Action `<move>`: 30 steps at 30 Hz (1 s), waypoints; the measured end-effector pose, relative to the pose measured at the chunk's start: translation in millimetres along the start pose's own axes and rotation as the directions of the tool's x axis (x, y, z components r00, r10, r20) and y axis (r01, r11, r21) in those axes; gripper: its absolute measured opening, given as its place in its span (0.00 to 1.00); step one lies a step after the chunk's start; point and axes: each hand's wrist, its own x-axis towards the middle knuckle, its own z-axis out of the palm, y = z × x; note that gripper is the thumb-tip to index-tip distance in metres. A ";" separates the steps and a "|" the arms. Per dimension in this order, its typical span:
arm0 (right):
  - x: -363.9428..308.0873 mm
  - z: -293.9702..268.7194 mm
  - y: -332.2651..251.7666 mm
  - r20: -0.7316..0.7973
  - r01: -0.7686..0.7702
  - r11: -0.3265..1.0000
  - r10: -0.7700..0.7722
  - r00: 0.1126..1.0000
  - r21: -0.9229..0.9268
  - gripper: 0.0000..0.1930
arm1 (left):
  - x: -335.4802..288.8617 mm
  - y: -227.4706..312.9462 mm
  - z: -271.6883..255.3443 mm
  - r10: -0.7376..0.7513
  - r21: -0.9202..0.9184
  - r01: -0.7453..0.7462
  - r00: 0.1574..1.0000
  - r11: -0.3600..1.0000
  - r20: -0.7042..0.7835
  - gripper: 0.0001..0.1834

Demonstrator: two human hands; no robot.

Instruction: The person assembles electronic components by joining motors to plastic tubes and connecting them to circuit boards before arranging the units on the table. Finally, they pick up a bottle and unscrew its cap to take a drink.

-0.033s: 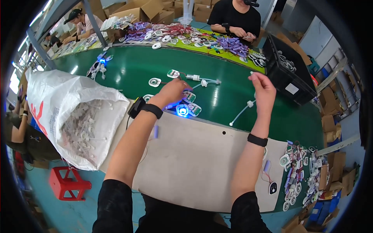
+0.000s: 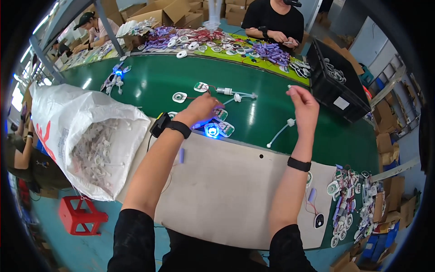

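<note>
My left hand (image 2: 199, 112) reaches over a cluster of electronic parts, fingers curled downward; what they grip is hidden. Beside and below it lie a lilac battery cylinder (image 2: 204, 123), a round module glowing blue (image 2: 211, 131) and a green circuit board in a white housing (image 2: 226, 129). My right hand (image 2: 305, 105) is raised over the green surface, thumb and fingers pinched at a small white tip (image 2: 289, 86). A thin translucent tube with a white fitting (image 2: 290, 122) runs from behind this hand down to the left. Farther off lies a clear cylindrical pump (image 2: 224, 91) with another tube (image 2: 244, 95).
A white sack (image 2: 86, 104) of clear plastic parts stands left on the beige mat (image 2: 217, 195). Electronic assemblies (image 2: 344, 204) are heaped at right. A black crate (image 2: 337, 86) stands far right. Across the green table (image 2: 158, 72), a co-worker (image 2: 274, 22) handles parts. A red stool (image 2: 81, 215) is lower left.
My right hand has shifted slightly left, with the small white tip at its fingertips. My left hand stays over the same parts.
</note>
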 end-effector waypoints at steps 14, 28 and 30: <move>-8.2 40.9 15.2 0.248 -0.185 0.983 0.184 0.951 -0.016 0.09 | 42.7 23.2 -12.2 0.001 -0.226 -0.028 0.993 0.974 -0.119 0.24; -24.5 75.5 21.4 0.275 -0.202 0.974 0.222 0.935 -0.100 0.08 | 23.5 86.8 35.0 -0.679 -0.975 -0.200 0.730 -0.098 -0.081 0.26; -27.0 79.9 22.3 0.267 -0.183 0.973 0.216 0.939 -0.141 0.08 | 20.4 90.4 35.2 -0.706 -0.975 -0.217 0.698 -0.045 -0.123 0.24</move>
